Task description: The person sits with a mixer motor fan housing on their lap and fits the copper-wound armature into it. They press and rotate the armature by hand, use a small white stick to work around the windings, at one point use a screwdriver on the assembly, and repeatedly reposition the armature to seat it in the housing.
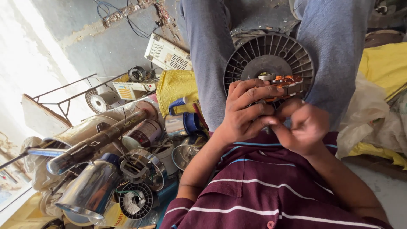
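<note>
At the far left a heap of polished steel cylinders and cans (pixel 91 186) lies jumbled, smooth and reflective, with a long dull metal tube (pixel 101 138) slanting across them from lower left to upper right and a small black ribbed plastic spool (pixel 135 200) of wire at the heap's near edge. Above them sits a white vented plastic casing (pixel 166 54) on the grey concrete floor, beside a crumpled yellow cloth (pixel 176 87). Further right, the left hand (pixel 243 112) is curled closed, fingers wrapped over a small orange-and-white wound component (pixel 286 84) with coppery coils; its long axis runs roughly left to right, tilting slightly upward toward the right. It is held in front of a round dark grey plastic finned disc (pixel 268 55) resting between the denim-clad knees. The right hand (pixel 303 129) is closed too, fingertips pinching at the component's lower edge, though what they grip is hidden.
</note>
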